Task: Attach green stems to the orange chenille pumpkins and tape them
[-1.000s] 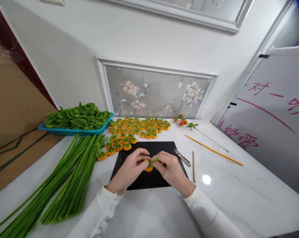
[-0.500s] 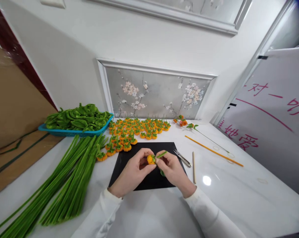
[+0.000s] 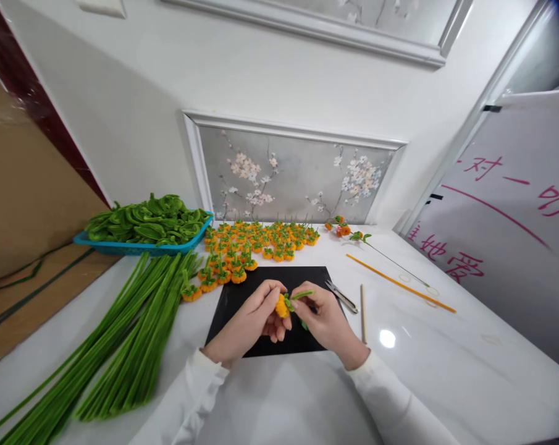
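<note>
Over the black mat (image 3: 260, 346), my left hand (image 3: 256, 315) is closed on a small orange pumpkin-like piece (image 3: 282, 306) with a green top. My right hand (image 3: 323, 318) pinches a green fuzzy stem (image 3: 302, 295) at the top of that piece, its free end pointing right. Part of another green piece (image 3: 304, 325) shows below my right fingers. Many similar orange pieces with green tops (image 3: 237, 275) stand in a group behind and to the left of the mat.
A blue tray (image 3: 135, 248) holds curled green pieces at the left, with long green stems (image 3: 135, 340) before it. Small scissors (image 3: 341, 296), a thin wooden stick (image 3: 363, 312), an orange stem (image 3: 399, 282) and a wired flower sprig (image 3: 357, 236) lie to the right.
My left hand has turned, and its lower fingers now show beneath the orange piece. The orange piece has tilted and moved slightly down. My right hand keeps its pinch.
</note>
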Demonstrator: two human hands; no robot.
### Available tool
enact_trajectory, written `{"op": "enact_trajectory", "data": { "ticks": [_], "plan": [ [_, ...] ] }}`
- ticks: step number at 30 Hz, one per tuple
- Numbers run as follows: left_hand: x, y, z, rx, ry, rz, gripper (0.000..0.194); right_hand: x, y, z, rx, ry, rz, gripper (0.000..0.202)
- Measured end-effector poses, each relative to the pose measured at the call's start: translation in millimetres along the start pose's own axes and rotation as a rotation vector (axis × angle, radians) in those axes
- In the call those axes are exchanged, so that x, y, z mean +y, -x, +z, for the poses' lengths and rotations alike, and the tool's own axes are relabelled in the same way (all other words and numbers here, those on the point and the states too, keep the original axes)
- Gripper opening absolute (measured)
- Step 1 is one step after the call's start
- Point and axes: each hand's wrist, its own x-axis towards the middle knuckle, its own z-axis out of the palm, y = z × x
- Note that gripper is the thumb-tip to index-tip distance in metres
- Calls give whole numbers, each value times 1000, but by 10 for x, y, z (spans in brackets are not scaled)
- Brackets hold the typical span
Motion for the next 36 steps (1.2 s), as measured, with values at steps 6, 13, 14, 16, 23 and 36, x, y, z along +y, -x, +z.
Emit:
{"op": "enact_trajectory", "data": {
  "ticks": [6,13,14,16,23,36],
  "plan": [
    [-15,1,39,-9,90,-73,31,-46,20,34,15,114,-78,13],
    [28,-4,44,74,-100,206,32,47,12,46,76,-70,110,14],
    [34,-8,43,77,-133,236,36,59,10,46,86,-90,124,15],
    [40,-18,42,104,-171,253,34,73,8,47,94,-119,139,16],
    [27,-36,5,153,-123,203,22,49,11,44,80,-119,94,15],
    [8,-17,17,34,174,-29,26,-67,-5,36,116,96,-198,12]
  ]
}}
